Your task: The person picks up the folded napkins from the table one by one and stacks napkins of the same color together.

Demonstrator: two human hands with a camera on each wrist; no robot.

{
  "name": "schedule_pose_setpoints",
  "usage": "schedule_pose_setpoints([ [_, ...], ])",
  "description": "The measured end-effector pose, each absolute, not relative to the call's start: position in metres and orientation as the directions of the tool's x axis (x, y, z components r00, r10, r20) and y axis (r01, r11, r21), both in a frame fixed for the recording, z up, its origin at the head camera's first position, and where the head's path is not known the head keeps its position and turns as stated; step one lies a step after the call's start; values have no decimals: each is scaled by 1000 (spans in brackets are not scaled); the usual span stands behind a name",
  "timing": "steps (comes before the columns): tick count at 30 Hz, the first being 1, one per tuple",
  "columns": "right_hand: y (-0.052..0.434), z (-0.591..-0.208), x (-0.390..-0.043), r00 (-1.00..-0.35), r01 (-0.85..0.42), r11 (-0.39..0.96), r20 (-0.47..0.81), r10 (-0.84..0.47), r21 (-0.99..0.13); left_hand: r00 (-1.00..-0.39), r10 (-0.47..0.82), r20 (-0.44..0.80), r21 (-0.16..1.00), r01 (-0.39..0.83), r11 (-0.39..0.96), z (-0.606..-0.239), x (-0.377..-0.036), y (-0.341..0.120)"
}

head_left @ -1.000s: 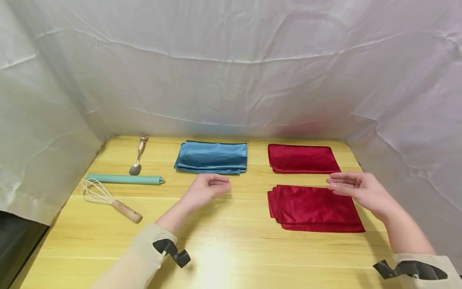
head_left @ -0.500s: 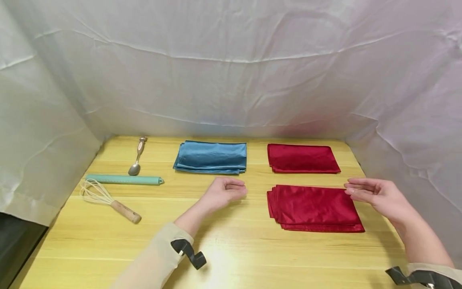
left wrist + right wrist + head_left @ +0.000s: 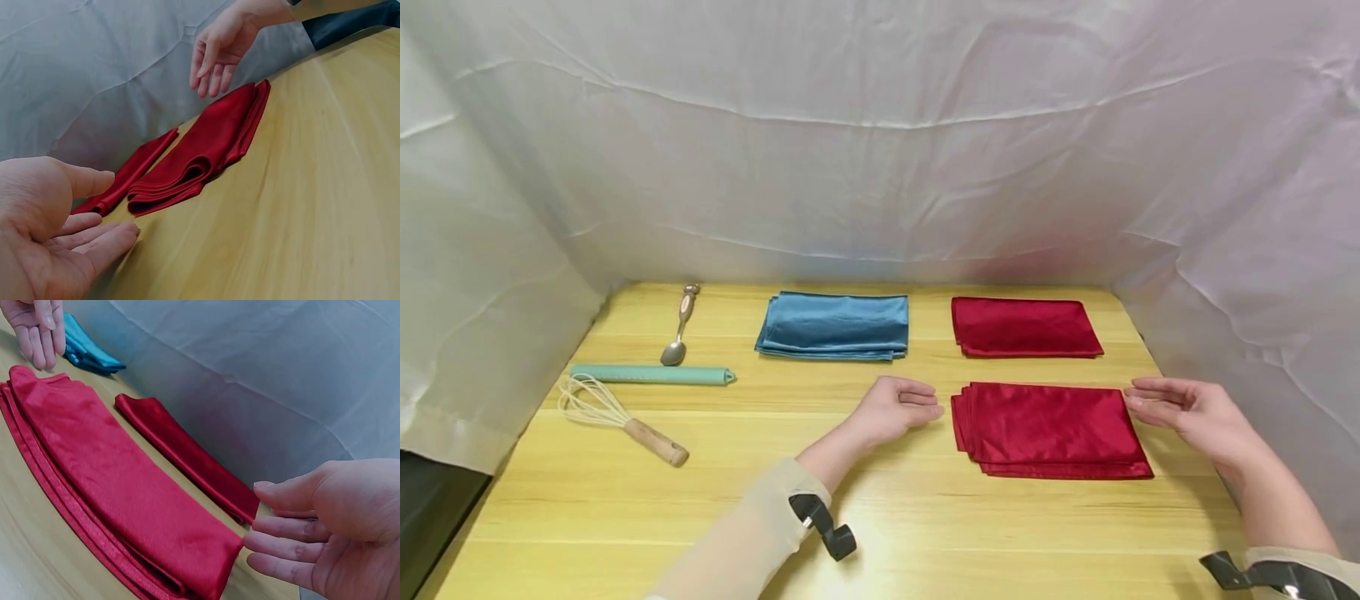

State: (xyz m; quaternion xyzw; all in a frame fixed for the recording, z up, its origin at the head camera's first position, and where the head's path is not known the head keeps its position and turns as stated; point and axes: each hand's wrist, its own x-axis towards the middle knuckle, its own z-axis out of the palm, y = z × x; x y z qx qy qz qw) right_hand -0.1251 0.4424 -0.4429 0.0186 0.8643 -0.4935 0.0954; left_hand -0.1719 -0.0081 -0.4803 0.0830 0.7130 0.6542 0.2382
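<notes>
Now, with my relaxed, empty left hand [image 3: 895,408] and right hand [image 3: 1195,410] flanking the near red cloth stack [image 3: 1048,427], I judge it light, limp, slippery, best pinched at its side edges.

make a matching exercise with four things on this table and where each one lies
Things:
1. folded blue satin cloth
2. wire whisk with wooden handle
3. metal spoon
4. nearer folded red satin cloth

Places:
A. between the two hands
B. far left corner
C. front of the left side, nearest the person
D. back middle, left of the farther red cloth

Pairs: 1-D, 2-C, 3-B, 4-A
</notes>
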Motion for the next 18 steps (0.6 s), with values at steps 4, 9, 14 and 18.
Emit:
schedule_pose_setpoints([
  [4, 446, -450, -124, -985, 113, 531, -164, -50, -840, -875, 422, -236, 972, -208, 113, -483, -172, 5],
  [9, 444, -460, -125, -984, 101, 605, -167, -53, -790, -883, 408, -233, 972, -216, 88, -487, -174, 18],
  [14, 437, -469, -126, -983, 108, 651, -180, -44, -751, -877, 401, -263, 959, -282, 13, -490, -176, 26],
  [18, 431, -474, -129, -983, 134, 674, -183, -1, -726, -852, 423, -309, 924, -374, -77, -489, -176, 33],
])
